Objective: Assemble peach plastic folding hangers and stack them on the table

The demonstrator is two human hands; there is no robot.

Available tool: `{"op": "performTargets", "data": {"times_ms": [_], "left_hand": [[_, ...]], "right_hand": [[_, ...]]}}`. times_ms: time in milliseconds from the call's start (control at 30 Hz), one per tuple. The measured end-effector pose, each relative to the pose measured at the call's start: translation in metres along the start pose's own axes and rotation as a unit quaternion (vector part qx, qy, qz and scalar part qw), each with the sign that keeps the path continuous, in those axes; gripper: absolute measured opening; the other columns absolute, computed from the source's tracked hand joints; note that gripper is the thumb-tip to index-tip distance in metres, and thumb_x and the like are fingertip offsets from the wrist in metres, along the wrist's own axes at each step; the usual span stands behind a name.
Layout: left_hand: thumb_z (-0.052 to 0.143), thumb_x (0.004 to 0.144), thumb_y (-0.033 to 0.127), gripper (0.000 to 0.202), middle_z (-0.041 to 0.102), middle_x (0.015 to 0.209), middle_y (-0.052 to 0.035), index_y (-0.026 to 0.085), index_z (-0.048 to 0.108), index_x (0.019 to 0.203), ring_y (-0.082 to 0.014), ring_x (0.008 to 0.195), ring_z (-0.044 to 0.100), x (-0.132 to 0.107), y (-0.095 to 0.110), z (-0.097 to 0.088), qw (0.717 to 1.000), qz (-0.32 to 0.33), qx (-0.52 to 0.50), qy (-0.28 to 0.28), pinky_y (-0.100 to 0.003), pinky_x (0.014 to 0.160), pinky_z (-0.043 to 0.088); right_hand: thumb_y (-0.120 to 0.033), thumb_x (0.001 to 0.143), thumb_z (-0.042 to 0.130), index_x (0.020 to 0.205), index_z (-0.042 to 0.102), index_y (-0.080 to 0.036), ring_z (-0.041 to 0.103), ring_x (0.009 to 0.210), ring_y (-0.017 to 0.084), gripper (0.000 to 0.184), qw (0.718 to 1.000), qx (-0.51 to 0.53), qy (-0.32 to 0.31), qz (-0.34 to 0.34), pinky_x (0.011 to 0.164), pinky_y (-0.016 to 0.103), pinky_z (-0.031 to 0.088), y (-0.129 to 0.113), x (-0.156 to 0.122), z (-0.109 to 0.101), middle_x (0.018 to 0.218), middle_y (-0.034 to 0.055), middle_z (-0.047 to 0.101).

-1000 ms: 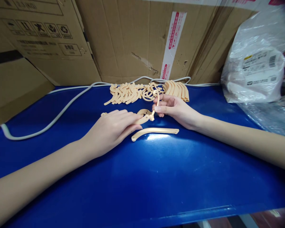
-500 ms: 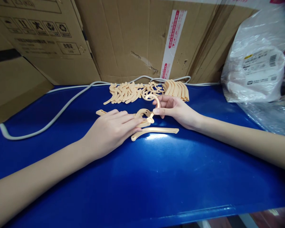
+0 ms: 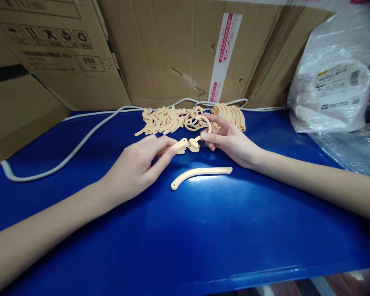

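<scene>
Hook (image 3: 210, 124) is pinched by fingers of the right hand (image 3: 230, 137), with its round end turned toward the left hand (image 3: 138, 158). The left hand grasps a bar (image 3: 180, 144), whose tip is just beside this round end. A flat piece (image 3: 194, 149) shows just below. A second bar (image 3: 203, 170) lies on the blue table (image 3: 185, 234). Behind the hands are a pile (image 3: 162, 121) and a stack (image 3: 230, 116) of beige parts.

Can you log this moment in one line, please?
left grip: holding beige plastic-looking round-ended bar | right grip: holding beige plastic-looking curved hook | glossy blue tabletop: loose beige plastic-looking bent strip
</scene>
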State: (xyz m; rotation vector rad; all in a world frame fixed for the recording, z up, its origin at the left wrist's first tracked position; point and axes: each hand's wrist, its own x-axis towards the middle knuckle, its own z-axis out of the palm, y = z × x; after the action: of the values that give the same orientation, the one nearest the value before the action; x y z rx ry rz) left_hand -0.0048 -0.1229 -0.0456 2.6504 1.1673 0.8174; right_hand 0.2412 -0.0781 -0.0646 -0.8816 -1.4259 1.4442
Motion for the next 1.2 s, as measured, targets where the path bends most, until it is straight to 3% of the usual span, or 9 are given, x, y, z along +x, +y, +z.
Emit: {"op": "performTargets", "data": {"times_ms": [267,600,900,1200], "left_hand": [[0.04,0.105,0.032,0.028,0.069,0.105,-0.0037,0.017,0.061,0.116,-0.017,0.092,0.063,-0.001,0.0,0.004,1.0,0.014,-0.001,-0.014,-0.027,0.081,0.045],[0.044,0.104,0.021,0.023,0.068,0.108,-0.0021,0.018,0.057,0.123,-0.0149,0.093,0.061,-0.004,0.001,0.007,0.997,0.068,-0.017,-0.03,-0.024,0.082,0.045],[0.045,0.104,0.02,0.027,0.066,0.098,-0.0065,0.01,0.06,0.123,-0.0186,0.087,0.058,-0.006,0.0,0.009,0.994,0.101,0.044,-0.023,-0.027,0.076,0.043],[0.042,0.104,0.023,0.032,0.068,0.093,-0.0105,0.006,0.06,0.125,-0.0243,0.08,0.056,-0.005,-0.003,0.012,0.975,0.169,0.145,0.002,-0.034,0.07,0.043]], "right_hand": [[-0.026,0.077,0.081,0.142,0.047,-0.029,0.051,0.063,0.011,0.074,1.0,0.005,-0.025,-0.005,0.061,0.027,0.042,-0.002,-0.001,-0.002,0.078,-0.0051,0.064],[-0.024,0.083,0.074,0.135,0.054,-0.025,0.046,0.058,0.009,0.056,0.996,-0.035,-0.074,-0.034,0.054,0.024,0.033,-0.001,-0.002,-0.002,0.065,-0.0078,0.057],[-0.024,0.083,0.074,0.129,0.056,-0.022,0.041,0.056,0.007,0.049,0.992,-0.033,-0.111,-0.05,0.05,0.023,0.026,0.003,0.001,-0.005,0.07,-0.0066,0.058],[-0.021,0.084,0.072,0.131,0.054,-0.018,0.047,0.061,0.008,0.051,0.992,-0.066,-0.098,-0.045,0.051,0.023,0.031,0.002,-0.001,-0.003,0.07,-0.0062,0.057]]}}
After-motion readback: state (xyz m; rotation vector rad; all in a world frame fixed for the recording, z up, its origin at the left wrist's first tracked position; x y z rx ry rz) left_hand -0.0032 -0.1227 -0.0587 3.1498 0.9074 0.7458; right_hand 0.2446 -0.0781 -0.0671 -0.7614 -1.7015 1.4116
